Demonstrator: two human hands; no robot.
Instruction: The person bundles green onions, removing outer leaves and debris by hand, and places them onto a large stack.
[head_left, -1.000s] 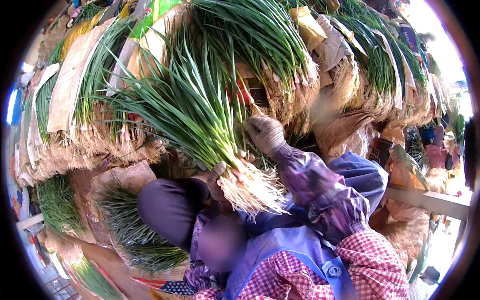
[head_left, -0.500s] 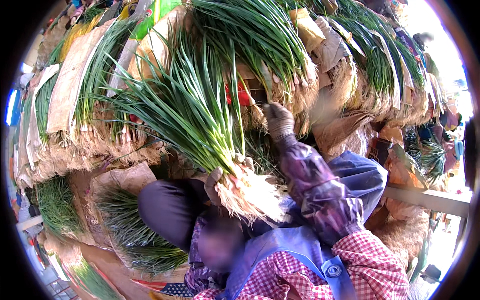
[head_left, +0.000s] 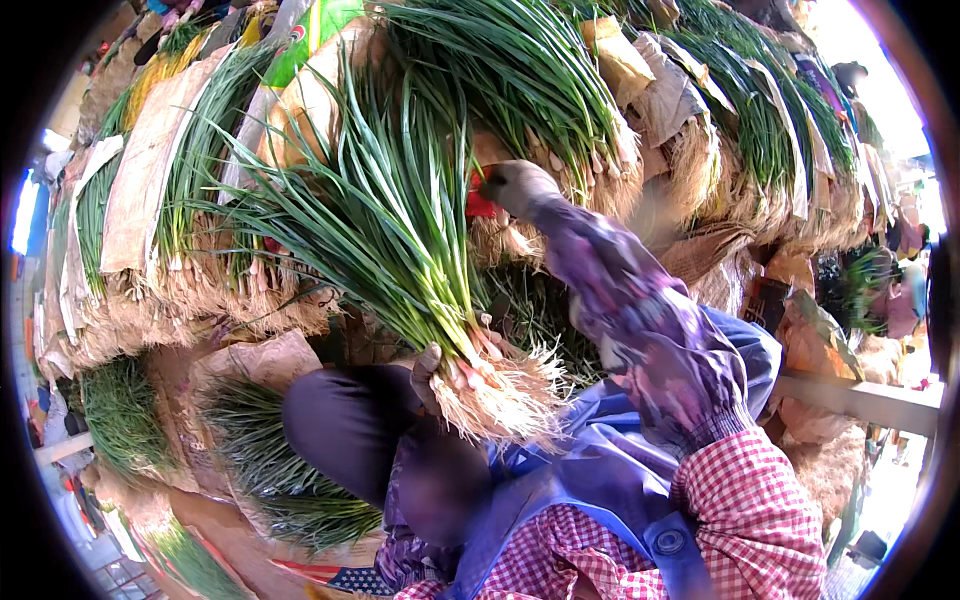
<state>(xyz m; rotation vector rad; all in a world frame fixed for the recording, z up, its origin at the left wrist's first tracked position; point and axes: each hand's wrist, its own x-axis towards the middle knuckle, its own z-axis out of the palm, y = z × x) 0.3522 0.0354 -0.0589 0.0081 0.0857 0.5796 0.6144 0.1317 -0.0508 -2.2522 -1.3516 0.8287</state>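
A large bunch of spring onions (head_left: 425, 265) slants over my lap, green leaves fanned up to the far left. Its pale bulbs and long stringy roots (head_left: 500, 395) point toward me. My left hand (head_left: 427, 380), in a dark glove, is closed round the bunch just above the roots; most of its fingers are behind the stalks. Farther off, my gloved right hand (head_left: 522, 190) is beside the bunch's leaves, near a red patch (head_left: 482, 195) and below another heap of spring onions (head_left: 520, 85). Its fingers look curled, and whatever they hold is hidden.
Rows of spring onions with roots hanging (head_left: 220, 300) line the far side, with cardboard sheets (head_left: 160, 170) between them. Darker green bundles (head_left: 265, 440) lie at the left beside my knee (head_left: 340, 425). A pale rail (head_left: 860, 400) runs at the right.
My right hand has moved left and farther away, toward the leaves of the held bunch. The left hand keeps its grip, and the roots have shifted slightly.
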